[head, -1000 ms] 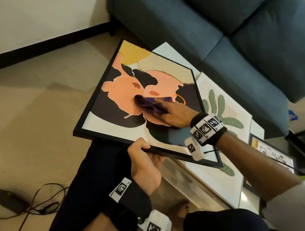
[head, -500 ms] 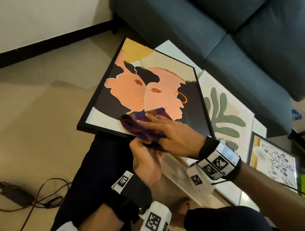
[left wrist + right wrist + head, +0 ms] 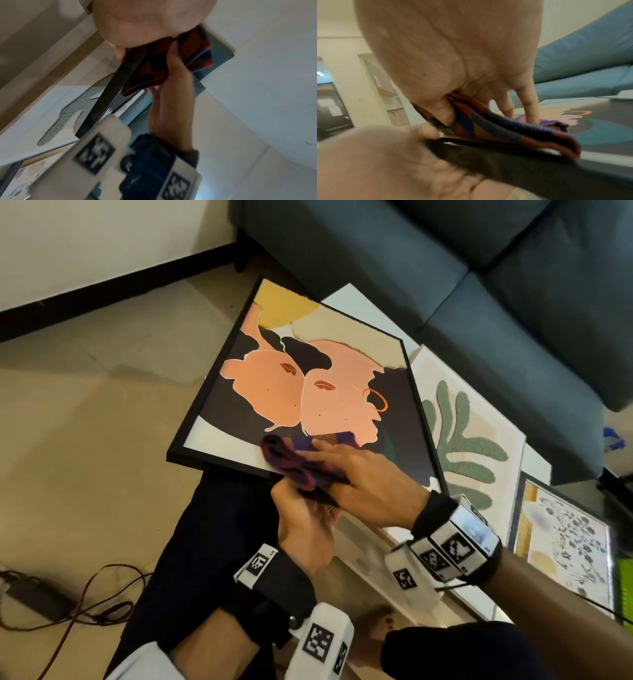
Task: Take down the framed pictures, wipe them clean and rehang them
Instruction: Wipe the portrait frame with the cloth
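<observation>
The cloth (image 3: 301, 462) has slid from the middle of the black-framed picture (image 3: 308, 392) down to its near edge, just above the left hand (image 3: 305, 529), which keeps its fingers curled round that bottom rail, the picture propped on the lap. To its right, the right hand (image 3: 363, 484) presses flat, fingers straight, on the cloth. Pushing hard at this overhanging edge could tip the frame off the knee. Beyond lie the leaf picture (image 3: 479, 446) and floral picture (image 3: 565, 542), flat.
</observation>
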The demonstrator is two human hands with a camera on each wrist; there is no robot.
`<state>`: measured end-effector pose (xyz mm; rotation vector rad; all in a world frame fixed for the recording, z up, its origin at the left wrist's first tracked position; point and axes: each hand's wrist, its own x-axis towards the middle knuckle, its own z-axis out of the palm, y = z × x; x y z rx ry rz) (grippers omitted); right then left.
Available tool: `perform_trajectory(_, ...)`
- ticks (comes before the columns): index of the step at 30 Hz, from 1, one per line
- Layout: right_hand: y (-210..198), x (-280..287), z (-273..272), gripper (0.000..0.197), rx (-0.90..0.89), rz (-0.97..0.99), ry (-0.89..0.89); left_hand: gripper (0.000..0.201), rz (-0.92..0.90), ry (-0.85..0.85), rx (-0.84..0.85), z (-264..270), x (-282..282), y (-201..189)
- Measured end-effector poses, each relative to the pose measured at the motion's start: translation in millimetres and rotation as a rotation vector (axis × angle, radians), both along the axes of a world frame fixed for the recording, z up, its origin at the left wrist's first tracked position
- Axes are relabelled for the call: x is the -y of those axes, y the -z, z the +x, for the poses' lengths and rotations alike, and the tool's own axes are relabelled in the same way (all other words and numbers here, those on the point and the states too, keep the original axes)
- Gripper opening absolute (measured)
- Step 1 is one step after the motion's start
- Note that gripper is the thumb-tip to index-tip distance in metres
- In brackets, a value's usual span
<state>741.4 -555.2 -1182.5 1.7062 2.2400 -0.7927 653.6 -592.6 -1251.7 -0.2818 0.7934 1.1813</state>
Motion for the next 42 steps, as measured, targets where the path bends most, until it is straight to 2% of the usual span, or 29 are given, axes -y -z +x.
perform_trajectory(2, -1.7, 7.9, -5.7, 0.056, -0.046, 0.001, 0.001, 0.042, 0.011, -0.036, 0.007, -2.8, 0.6, 0.7)
perform_trajectory(5, -5.2, 6.6, -0.6, 0.044, -0.084, 0.083, 0.123, 0.023, -0.016, 0.023, 0.025, -9.2, -5.8, 4.2)
perform_trajectory(8, -4.1, 14.9, -1.8, 0.044, -0.065, 0.118, 0.178, 0.015, -0.027, 0.036, 0.017, -16.0, -7.7, 1.8)
perform_trajectory(13, -1.9, 31.6, -12.5, 0.031, -0.168, 0.238, 0.301, 0.015, 0.088, 0.040, 0.087, -19.0, -6.4, 10.0)
perform_trajectory(17, -0.2, 40.2, -38.3, 0.025, -0.312, 0.242, 0.293, 0.033, 0.160, 0.012, 0.223, -21.1, -4.4, 16.5)
perform_trajectory(19, 3.0, 37.0, -34.4, 0.013, -0.257, 0.257, 0.390, 0.034, 0.148, 0.064, 0.196, -22.7, -4.2, 21.0)
perform_trajectory(22, 2.0, 32.8, -25.0, 0.027, -0.132, 0.266, 0.483, 0.026, 0.173, 0.056, 0.175, -25.0, -3.0, 21.7)
perform_trajectory(26, -8.1, 33.7, -48.2, 0.014, -0.234, 0.184, 0.292, 0.016, 0.125, 0.012, 0.171, -19.2, 1.0, 19.2)
perform_trajectory(27, -8.5, 31.9, -50.4, 0.018, -0.218, 0.173, 0.280, 0.022, 0.113, 0.017, 0.171, -20.2, 1.7, 19.7)
perform_trajectory(31, -10.0, 14.4, -42.9, 0.036, -0.082, 0.168, 0.417, 0.037, 0.169, 0.120, 0.070, -26.1, 1.7, 14.8)
perform_trajectory(33, -14.8, 11.1, -49.9, 0.039, -0.088, 0.140, 0.355, 0.052, 0.219, 0.133, 0.023, -21.5, 3.1, 6.1)
perform_trajectory(35, -23.2, 11.1, -66.1, 0.037, -0.166, 0.063, 0.204, 0.059, 0.252, 0.116, 0.037, -19.7, 3.9, -0.2)
perform_trajectory(37, -24.9, 8.4, -72.2, 0.031, -0.187, 0.032, 0.138, 0.055, 0.234, 0.133, -0.027, -18.9, 5.9, -1.3)
perform_trajectory(40, -21.2, -0.8, -64.5, 0.042, -0.117, 0.054, 0.236, 0.040, 0.185, 0.135, 0.029, -15.7, 7.5, 6.9)
perform_trajectory(41, -18.6, -2.2, -62.4, 0.040, -0.080, 0.074, 0.236, 0.038, 0.179, 0.153, -0.014, -17.3, 9.5, 9.8)
perform_trajectory(42, -17.8, -1.6, -62.9, 0.034, -0.052, 0.091, 0.196, 0.038, 0.190, 0.172, 0.060, -14.6, 11.1, 10.8)
